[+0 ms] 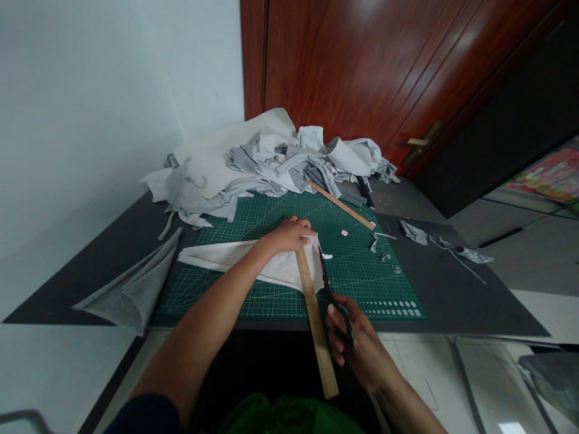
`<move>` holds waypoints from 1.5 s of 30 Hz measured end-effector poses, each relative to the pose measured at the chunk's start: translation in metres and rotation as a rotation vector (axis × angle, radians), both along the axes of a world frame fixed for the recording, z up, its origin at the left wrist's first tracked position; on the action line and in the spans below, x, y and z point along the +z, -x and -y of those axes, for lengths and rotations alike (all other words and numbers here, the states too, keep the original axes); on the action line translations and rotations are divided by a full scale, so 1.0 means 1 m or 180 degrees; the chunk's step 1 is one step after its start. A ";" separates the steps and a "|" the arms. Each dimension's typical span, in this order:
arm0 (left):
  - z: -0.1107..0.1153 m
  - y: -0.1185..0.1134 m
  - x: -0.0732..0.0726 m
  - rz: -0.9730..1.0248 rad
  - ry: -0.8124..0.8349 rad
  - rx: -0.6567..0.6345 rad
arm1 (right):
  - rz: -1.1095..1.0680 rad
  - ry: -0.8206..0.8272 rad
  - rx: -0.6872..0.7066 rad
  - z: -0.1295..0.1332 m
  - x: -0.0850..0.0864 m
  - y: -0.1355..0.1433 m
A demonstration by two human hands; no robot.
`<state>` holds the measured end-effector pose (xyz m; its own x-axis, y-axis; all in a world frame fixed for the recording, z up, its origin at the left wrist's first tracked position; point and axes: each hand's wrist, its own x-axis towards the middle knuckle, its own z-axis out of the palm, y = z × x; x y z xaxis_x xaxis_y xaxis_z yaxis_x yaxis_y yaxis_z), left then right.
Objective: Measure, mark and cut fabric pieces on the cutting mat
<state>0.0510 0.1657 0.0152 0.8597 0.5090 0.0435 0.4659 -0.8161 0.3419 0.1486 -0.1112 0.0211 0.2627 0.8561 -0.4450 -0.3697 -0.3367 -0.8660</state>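
Observation:
My left hand lies over the white cloth, fingers stretched out, pressing on it by the upper end of a wooden ruler. That ruler crosses the cloth and sticks out past the table's front edge. In my right hand is a pair of black scissors, my fingers around the handles. Their blades run along the cloth's right edge, beside the ruler; how far they are apart is hard to see. The cloth is long, folded and tapers to the left on a green cutting mat.
Grey and white fabric scraps are heaped at the back. A second wooden ruler lies before them. Folded grey cloth hangs over the front edge at left. Small offcuts and more scraps lie right. A wooden door stands behind.

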 end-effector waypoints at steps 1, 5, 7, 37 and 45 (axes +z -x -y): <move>0.000 0.000 0.001 -0.0004 0.0006 0.0002 | -0.0005 0.0003 0.0008 0.000 0.001 0.000; 0.002 0.000 0.004 -0.0044 0.0022 0.0012 | 0.0019 -0.0039 0.0028 0.001 0.001 0.001; 0.002 0.000 0.004 -0.0059 0.0037 0.0016 | 0.0026 -0.0070 0.0029 0.002 0.000 0.001; -0.001 0.000 -0.001 -0.0004 0.0037 0.0014 | 0.0104 0.0138 -0.0057 0.001 -0.001 -0.001; -0.001 0.000 -0.001 -0.0021 0.0051 0.0022 | 0.0195 0.0114 -0.0004 0.004 -0.001 0.000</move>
